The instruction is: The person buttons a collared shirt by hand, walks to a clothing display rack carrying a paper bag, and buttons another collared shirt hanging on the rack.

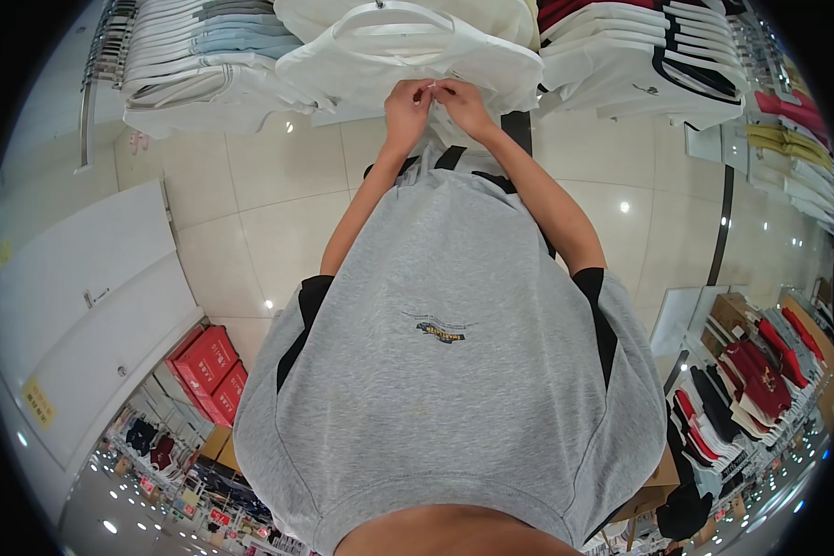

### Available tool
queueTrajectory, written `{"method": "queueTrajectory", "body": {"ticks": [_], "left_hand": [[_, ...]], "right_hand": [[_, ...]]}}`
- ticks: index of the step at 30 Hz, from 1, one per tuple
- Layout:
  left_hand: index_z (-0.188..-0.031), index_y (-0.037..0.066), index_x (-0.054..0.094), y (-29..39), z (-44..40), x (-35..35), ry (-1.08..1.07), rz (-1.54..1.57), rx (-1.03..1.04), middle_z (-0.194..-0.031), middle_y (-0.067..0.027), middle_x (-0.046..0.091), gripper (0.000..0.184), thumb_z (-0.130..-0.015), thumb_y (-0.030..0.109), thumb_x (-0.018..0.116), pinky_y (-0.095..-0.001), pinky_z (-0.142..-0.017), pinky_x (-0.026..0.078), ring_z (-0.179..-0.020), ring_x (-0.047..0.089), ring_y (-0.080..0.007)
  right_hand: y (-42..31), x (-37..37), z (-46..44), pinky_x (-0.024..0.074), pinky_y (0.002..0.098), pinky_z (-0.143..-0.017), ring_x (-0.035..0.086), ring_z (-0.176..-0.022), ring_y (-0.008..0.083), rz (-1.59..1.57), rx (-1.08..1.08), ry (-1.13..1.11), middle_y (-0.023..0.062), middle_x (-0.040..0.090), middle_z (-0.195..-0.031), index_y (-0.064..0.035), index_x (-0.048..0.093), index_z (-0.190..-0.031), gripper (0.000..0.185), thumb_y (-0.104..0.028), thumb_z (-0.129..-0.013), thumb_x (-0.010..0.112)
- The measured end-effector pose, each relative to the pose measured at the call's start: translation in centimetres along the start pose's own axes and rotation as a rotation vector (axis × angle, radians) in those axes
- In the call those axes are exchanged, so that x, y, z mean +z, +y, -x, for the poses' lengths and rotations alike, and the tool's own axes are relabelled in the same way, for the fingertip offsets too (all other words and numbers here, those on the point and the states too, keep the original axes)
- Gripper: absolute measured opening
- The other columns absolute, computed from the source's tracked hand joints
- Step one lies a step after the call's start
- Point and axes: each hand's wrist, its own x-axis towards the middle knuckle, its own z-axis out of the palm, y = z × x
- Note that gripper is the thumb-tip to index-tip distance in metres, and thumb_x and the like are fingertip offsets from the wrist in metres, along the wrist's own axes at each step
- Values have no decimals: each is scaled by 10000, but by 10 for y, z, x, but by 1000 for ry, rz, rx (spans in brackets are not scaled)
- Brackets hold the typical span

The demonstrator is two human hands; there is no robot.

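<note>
Both hands meet at the front of a white garment point(380, 69) that hangs from a white hanger point(394, 11) at the top centre. My left hand point(408, 113) has its fingers pinched together at the garment's middle. Right beside it, my right hand point(463, 107) is also closed in a pinch. Between the fingertips shows a small white bit, too small to name. The fingertips nearly touch each other. Below the hands, the garment's lower part is mostly hidden by the hands and forearms.
Light garments point(204, 79) hang in a row at the upper left, and white garments with dark trim point(621, 69) at the upper right. Red boxes point(208, 361) are at the lower left beside a white cabinet point(93, 278). More clothes point(755, 380) hang at the lower right.
</note>
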Motion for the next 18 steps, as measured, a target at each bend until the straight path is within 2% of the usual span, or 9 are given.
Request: {"method": "queueTrajectory", "body": {"ticks": [4,10,13,18], "left_hand": [[-986,34,693,4,0,0,-9,-34,35,-907,-132,658,163,-829,24,653,-297,-686,547,-756,671,-225],[-1004,22,676,4,-1,4,-3,15,17,-925,-130,653,191,-814,8,665,-289,-707,555,-785,672,-211],[-1031,20,659,4,-1,5,0,50,5,-927,-124,654,225,-808,-1,669,-288,-712,558,-804,670,-200],[-1042,17,646,4,0,6,12,68,16,-929,-120,659,244,-801,-8,672,-288,-711,559,-814,668,-192]], "right_hand": [[2,1,0,455,288,-640,570,-671,140,-117,60,1,81,637,-743,16,668,-944,258,-221,-884,585],[-2,-1,-2,462,283,-624,598,-659,138,-86,117,65,105,642,-734,17,665,-911,261,-224,-881,568],[-3,-3,-2,477,310,-650,627,-687,187,9,132,99,135,652,-754,16,661,-899,262,-224,-872,560],[4,-2,-3,487,371,-698,641,-753,305,126,5,136,180,657,-809,11,652,-894,240,-205,-860,551]]}}
